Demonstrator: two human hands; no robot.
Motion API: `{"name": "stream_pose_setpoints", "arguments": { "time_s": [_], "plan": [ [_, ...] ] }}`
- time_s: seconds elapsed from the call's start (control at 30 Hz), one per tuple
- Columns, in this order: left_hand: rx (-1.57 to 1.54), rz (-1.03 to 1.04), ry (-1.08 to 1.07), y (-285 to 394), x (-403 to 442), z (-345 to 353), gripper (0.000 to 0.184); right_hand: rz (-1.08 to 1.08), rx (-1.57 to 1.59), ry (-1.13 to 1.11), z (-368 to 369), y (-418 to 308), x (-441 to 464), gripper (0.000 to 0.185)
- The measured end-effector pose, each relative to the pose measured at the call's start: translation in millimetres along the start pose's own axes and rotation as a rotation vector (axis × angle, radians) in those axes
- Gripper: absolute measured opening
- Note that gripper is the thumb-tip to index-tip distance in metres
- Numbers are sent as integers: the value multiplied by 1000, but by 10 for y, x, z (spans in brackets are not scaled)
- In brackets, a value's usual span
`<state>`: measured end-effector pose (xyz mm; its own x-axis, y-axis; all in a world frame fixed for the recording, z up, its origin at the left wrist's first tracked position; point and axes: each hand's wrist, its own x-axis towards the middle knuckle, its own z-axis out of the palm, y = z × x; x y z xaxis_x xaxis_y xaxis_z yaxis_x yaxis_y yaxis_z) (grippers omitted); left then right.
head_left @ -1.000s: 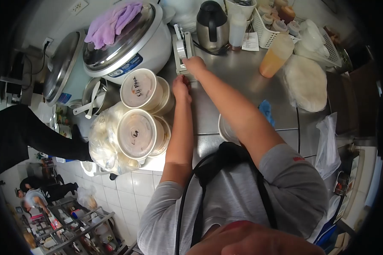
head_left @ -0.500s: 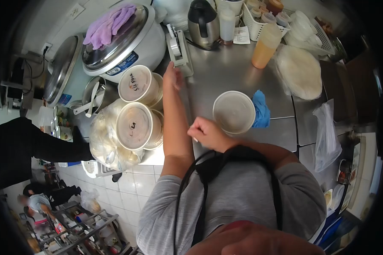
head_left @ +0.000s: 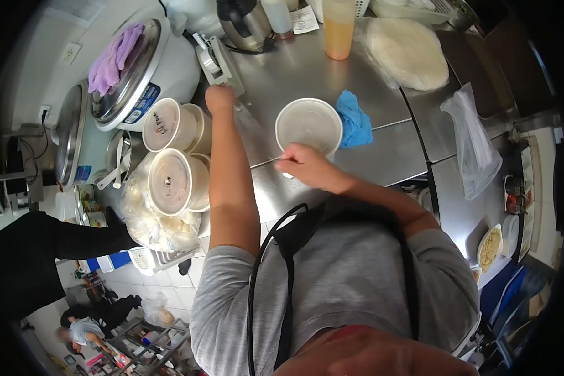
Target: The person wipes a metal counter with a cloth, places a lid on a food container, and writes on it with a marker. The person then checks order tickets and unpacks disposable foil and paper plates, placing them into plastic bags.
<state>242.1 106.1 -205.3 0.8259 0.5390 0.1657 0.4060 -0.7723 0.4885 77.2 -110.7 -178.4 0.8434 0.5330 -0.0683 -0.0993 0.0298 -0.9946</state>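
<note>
My left hand (head_left: 220, 99) is closed at the front end of a tape dispenser (head_left: 222, 69); what its fingers hold, if anything, is hidden. My right hand (head_left: 307, 166) is closed in a pinch, with a small white bit showing under the fingers that I cannot make out. Just beyond it a round lidded tub (head_left: 309, 125) stands on the steel counter, partly overlapped by the hand. A crumpled blue cloth (head_left: 355, 119) lies against the tub's right side. Left of my left forearm are stacked lidded tubs, including one with handwriting (head_left: 164, 125) and another (head_left: 170, 182) nearer me.
A large cooker (head_left: 169, 69) with a purple cloth (head_left: 116, 59) stands at the left. Behind are a steel jug (head_left: 244, 25) and an orange squeeze bottle (head_left: 339, 31). Bagged pale rounds (head_left: 407, 53) and a clear bag (head_left: 472, 141) lie right. A dark-sleeved person (head_left: 75, 241) stands left.
The view has shifted, so the counter items sit higher and further left. My left hand now is closed at the dispenser's front. My right hand has come nearer the tub's front edge.
</note>
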Motion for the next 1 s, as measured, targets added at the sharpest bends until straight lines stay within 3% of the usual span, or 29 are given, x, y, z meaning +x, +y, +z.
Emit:
{"name": "stream_pose_setpoints", "arguments": {
  "time_s": [0.1, 0.2, 0.37, 0.47, 0.57, 0.67, 0.77, 0.87, 0.9, 1.0],
  "plan": [
    [-984, -286, -104, 287, -294, -168, 9, 33, -87, 47, -506, -119, -253, 20],
    [-1327, -307, 24, 238, -748, -119, 13, 139, -144, 154, -1024, -105, -388, 24],
    [-1320, -466, 64, 145, -1400, 63, 10, 293, -350, 107, -1484, -32, -436, 21],
    [-1290, -455, 40, -35, -1449, 300, 9, 395, -468, 106, -1467, 52, -433, 25],
    [-1164, -362, 46, -134, -1444, 375, 6, 155, -601, 165, -1378, 348, -380, 31],
    [-1056, -226, 94, -400, -1340, 325, 5, 154, -572, 106, -1217, 402, -349, 32],
    [-959, -237, 0, -558, -1355, 148, 6, 183, -502, 12, -967, 505, -260, 34],
    [-1081, -361, -369, -614, -1364, 76, 7, 100, -413, 101, -723, 833, -84, 37],
    [-1106, -376, -492, -623, -1357, 62, 7, 160, -414, 89, -701, 834, -38, 37],
    [-1082, -350, -560, -610, -1334, 24, 11, 307, -431, 92, -648, 717, 13, 37]
  ]
}}
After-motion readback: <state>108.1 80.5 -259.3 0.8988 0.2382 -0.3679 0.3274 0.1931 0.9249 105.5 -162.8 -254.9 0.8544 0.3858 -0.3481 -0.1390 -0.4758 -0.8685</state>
